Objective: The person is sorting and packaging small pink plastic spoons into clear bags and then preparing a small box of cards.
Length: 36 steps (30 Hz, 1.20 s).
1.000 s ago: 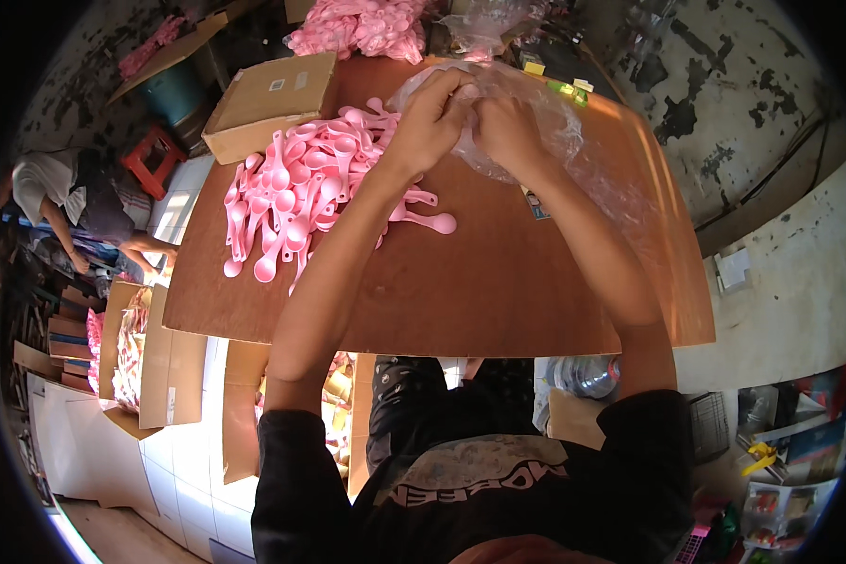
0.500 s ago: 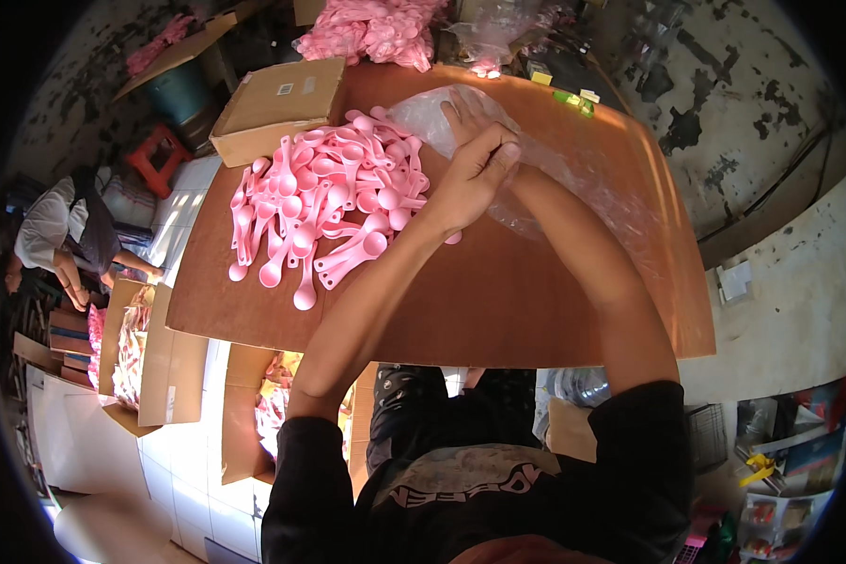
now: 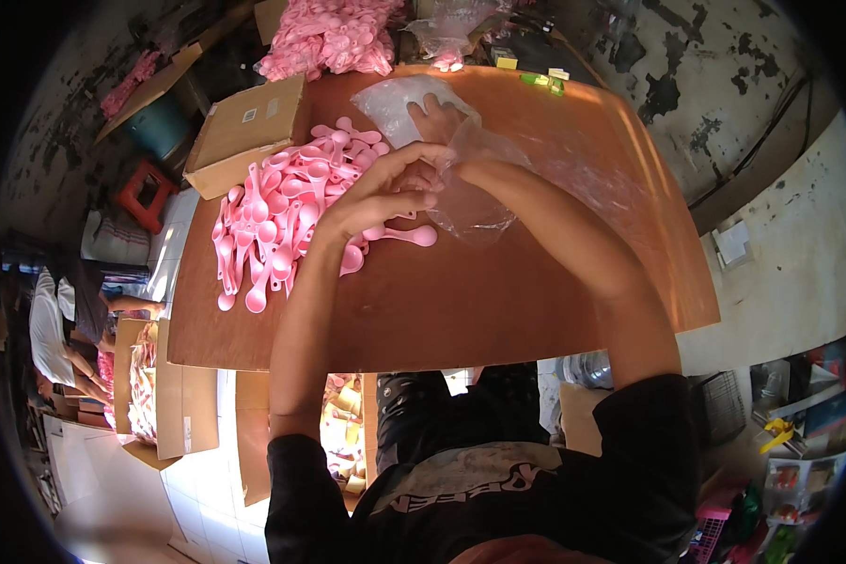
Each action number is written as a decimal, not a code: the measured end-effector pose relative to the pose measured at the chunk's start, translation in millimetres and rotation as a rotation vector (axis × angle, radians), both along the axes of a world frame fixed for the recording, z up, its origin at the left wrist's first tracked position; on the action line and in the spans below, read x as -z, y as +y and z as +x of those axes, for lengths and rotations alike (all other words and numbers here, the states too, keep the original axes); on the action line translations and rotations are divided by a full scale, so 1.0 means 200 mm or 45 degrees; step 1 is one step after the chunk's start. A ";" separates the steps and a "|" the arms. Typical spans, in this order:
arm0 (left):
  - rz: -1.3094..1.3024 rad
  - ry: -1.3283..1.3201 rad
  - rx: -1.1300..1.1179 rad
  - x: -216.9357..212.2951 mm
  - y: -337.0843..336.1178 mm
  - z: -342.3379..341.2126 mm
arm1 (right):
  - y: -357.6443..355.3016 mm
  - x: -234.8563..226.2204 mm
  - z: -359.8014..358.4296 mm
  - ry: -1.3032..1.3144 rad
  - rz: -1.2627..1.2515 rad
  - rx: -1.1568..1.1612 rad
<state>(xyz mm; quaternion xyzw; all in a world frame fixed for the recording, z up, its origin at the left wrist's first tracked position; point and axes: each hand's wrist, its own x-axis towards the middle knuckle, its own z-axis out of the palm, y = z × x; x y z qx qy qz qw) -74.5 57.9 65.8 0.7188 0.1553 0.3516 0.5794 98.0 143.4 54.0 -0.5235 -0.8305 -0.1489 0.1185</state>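
Observation:
A clear plastic bag point(image 3: 383, 99) lies over the far middle of the table. My right hand point(image 3: 435, 122) is inside it, fingers spread, with the film bunched around the wrist. Close to that wrist, my left hand point(image 3: 395, 188) has curled fingers, which appear to grip the edge of the bag; the thumb stands a little apart below them. A heap of pink plastic measuring spoons point(image 3: 277, 211) lies to the left, partly behind my left forearm. One pink spoon point(image 3: 414, 235) sticks out from the heap just below my left hand.
A closed cardboard box point(image 3: 244, 117) sits behind the spoons on the brown table point(image 3: 442, 310). Bagged pink spoons point(image 3: 329, 38) are piled at the far edge. Small yellow and green items point(image 3: 543, 83) lie far right. Open cartons point(image 3: 183, 399) stand at lower left, near another person point(image 3: 52, 324).
My left hand has let go of my right wrist and moved left and down to the bag's edge. My right hand has gone deeper under the film. The view has shifted slightly.

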 end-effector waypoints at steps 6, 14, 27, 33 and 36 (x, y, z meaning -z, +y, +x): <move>1.174 0.846 -0.930 0.11 0.31 -0.01 | -0.05 0.05 0.15 0.357 -0.135 -0.301; 1.462 0.767 -1.078 0.20 0.59 0.15 | -0.30 -0.39 0.24 0.356 -0.855 -0.235; 1.368 0.763 -0.738 0.02 0.79 0.20 | 1.23 0.16 1.42 0.747 -0.380 0.441; 1.060 0.872 -0.736 -0.06 0.85 0.12 | 1.77 0.33 1.32 0.442 -0.154 0.642; 1.034 0.867 -0.816 -0.10 0.85 0.14 | 1.98 0.36 1.33 0.470 -0.112 0.699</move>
